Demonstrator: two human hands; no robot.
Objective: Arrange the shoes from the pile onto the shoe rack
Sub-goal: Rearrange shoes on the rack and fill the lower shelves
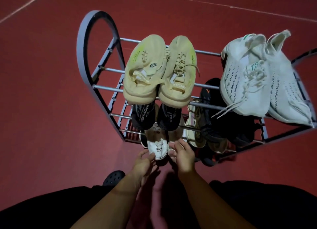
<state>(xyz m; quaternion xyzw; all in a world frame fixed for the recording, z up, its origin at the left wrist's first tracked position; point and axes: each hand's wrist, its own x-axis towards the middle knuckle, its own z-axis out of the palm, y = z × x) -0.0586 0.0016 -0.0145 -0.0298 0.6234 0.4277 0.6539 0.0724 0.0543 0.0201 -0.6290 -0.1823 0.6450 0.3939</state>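
A grey metal shoe rack (85,45) stands on the red floor, seen from above. Its top tier carries a beige pair of sneakers (157,71) on the left and a white knit pair (257,77) on the right. One tier down sit a black pair (154,119) and dark shoes (211,108). At the lowest tier's front lies a white pair (158,148). My left hand (144,163) touches the heel of the left white shoe, fingers apart. My right hand (182,155) lies over the heel of the right white shoe; its grip is unclear.
A tan and olive pair (197,136) rests on the lowest tier to the right of my hands. A black clog (114,177) is on my foot at the lower left. Red floor surrounds the rack.
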